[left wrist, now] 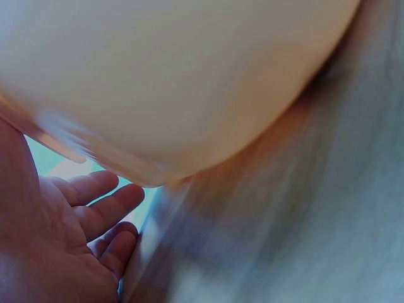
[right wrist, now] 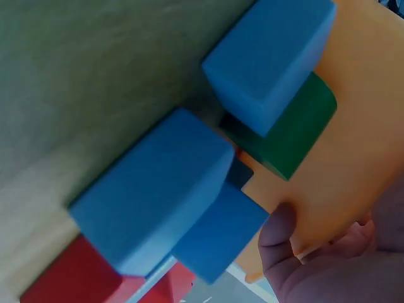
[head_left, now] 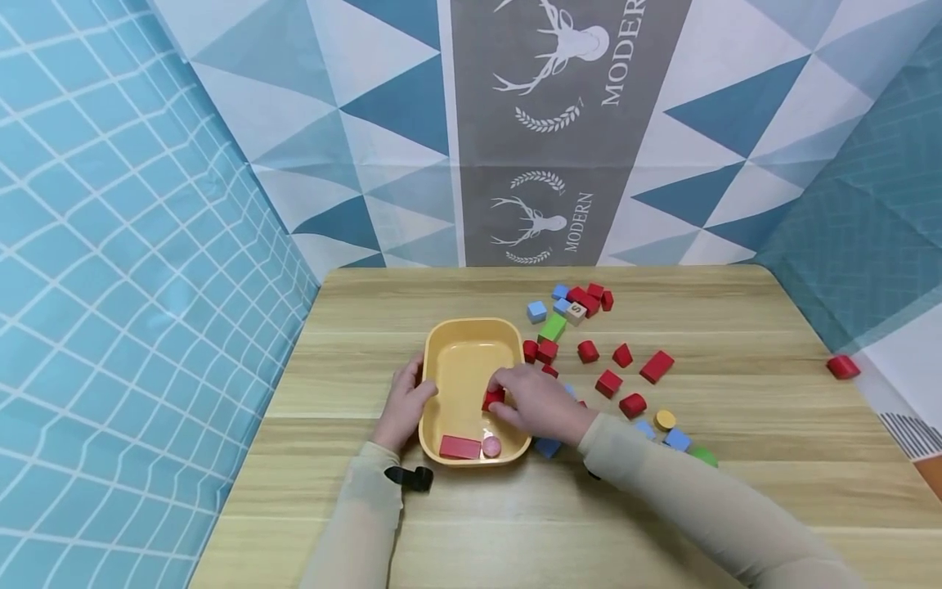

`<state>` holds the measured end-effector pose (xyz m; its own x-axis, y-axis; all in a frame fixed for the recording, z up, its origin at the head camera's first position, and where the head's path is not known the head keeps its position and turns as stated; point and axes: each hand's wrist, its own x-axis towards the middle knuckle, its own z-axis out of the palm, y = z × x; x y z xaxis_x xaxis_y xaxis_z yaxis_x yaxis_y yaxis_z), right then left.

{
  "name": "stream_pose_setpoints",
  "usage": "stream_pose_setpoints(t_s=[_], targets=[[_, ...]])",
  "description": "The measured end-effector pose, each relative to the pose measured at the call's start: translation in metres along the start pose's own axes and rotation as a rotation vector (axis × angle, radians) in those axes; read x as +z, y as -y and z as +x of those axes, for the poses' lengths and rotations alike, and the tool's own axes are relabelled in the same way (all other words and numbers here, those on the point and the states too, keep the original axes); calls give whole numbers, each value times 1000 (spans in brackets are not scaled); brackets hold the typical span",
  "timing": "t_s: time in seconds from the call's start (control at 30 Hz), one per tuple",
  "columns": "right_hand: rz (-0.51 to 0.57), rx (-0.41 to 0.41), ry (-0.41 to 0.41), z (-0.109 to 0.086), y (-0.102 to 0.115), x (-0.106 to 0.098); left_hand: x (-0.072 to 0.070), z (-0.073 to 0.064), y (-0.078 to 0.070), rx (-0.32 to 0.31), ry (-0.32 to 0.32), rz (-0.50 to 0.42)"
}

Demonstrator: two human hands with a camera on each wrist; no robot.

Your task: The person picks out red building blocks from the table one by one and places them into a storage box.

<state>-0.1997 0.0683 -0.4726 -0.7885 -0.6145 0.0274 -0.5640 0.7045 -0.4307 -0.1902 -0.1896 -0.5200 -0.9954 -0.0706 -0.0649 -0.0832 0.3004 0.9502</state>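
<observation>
My left hand holds a yellow plastic tray by its left side, thumb over the rim and fingers along the outer wall. In the left wrist view, loosely bent fingers lie beside the tray's outside. Over the tray's right side reaches my right hand, pinching a small red block between thumb and fingers, low inside the tray. The right wrist view hides that block behind the hand. A long red block and a round pink piece lie at the tray's near end.
Scattered right of the tray are several red blocks, blue blocks, a green block, a lettered wooden cube and a yellow disc. Blue blocks and a green piece crowd the tray's right wall.
</observation>
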Motion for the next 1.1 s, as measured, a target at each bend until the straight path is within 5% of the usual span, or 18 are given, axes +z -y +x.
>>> stream_pose_setpoints(t_s=[0.6, 0.87, 1.1], targets=[[4, -10, -61, 0, -1, 8, 0, -1, 2, -23, -2, -9], [-63, -50, -232, -2, -4, 5, 0, 0, 2, -22, -1, -5], [-8, 100, -367, 6, -21, -2, 1, 0, 2, -13, -1, 1]])
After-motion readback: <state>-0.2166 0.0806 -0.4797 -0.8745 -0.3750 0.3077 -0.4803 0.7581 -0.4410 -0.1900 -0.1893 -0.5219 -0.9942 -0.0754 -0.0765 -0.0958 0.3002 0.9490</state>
